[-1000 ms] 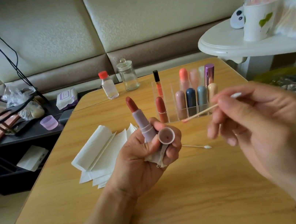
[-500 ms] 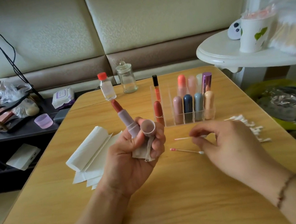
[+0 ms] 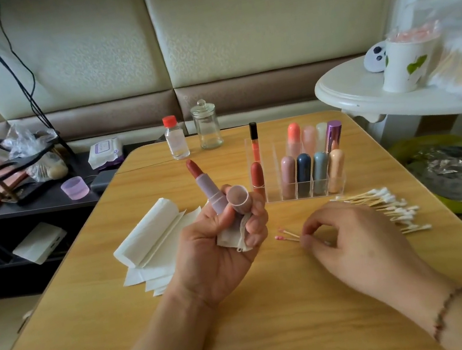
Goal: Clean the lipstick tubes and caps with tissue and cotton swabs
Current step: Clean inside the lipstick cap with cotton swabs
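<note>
Lipstick (image 3: 206, 185), cap (image 3: 238, 198) and tissue (image 3: 233, 236) sit gripped together in the left hand (image 3: 219, 248), freeing the right hand (image 3: 349, 235) to pinch used swabs (image 3: 286, 235) on the tabletop (image 3: 273, 303).

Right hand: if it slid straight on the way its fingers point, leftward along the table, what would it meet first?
The right hand has its fingertips at two used cotton swabs with pink-stained tips, so those come first. Beyond them is the left hand, though it seems raised above the table, so the hands might not meet.
</note>
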The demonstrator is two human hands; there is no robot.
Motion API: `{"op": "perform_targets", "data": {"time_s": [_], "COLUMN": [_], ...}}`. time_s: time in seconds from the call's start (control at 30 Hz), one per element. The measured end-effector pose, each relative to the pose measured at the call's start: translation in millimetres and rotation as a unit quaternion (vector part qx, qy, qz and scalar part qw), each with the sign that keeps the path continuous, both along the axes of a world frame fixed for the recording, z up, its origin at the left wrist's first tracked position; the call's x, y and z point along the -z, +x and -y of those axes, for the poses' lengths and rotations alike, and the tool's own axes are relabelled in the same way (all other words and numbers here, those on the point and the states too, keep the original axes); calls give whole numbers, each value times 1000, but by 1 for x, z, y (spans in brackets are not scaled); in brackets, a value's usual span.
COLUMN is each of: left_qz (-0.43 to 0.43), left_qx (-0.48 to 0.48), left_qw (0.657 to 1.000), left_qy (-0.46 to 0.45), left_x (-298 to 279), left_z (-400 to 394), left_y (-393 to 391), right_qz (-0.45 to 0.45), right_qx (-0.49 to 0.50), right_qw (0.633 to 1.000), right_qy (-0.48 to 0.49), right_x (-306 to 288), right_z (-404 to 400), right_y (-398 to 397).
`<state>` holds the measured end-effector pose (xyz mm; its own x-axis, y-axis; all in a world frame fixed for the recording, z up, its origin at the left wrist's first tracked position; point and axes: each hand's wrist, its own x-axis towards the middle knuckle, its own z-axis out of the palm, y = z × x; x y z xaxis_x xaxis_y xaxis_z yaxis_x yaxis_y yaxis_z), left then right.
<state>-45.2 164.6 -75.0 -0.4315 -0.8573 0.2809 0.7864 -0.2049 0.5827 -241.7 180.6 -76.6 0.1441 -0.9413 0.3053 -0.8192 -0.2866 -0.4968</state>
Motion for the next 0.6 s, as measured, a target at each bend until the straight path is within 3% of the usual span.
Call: {"op": "perform_targets", "data": {"time_s": [0.13, 0.27, 0.4, 0.6], "left_qz": [9, 19, 33, 44], "left_qx": [7, 16, 24, 33], "left_qw": [1000, 1000, 999, 998], "left_qy": [-3, -4, -2, -20], "left_x": [-1, 0, 1, 1], "left_z": [0, 0, -1, -1], "left_y": [-2, -4, -5, -6], "right_qz": [10, -149, -160, -185], "right_qx": [72, 154, 126, 108], "right_qw": [997, 976, 976, 975], "right_qy": [-22, 36, 83, 66], "right_x": [-17, -27, -22, -22], "right_z": [14, 26, 30, 28], "right_y": [-32, -65, -61, -57]}}
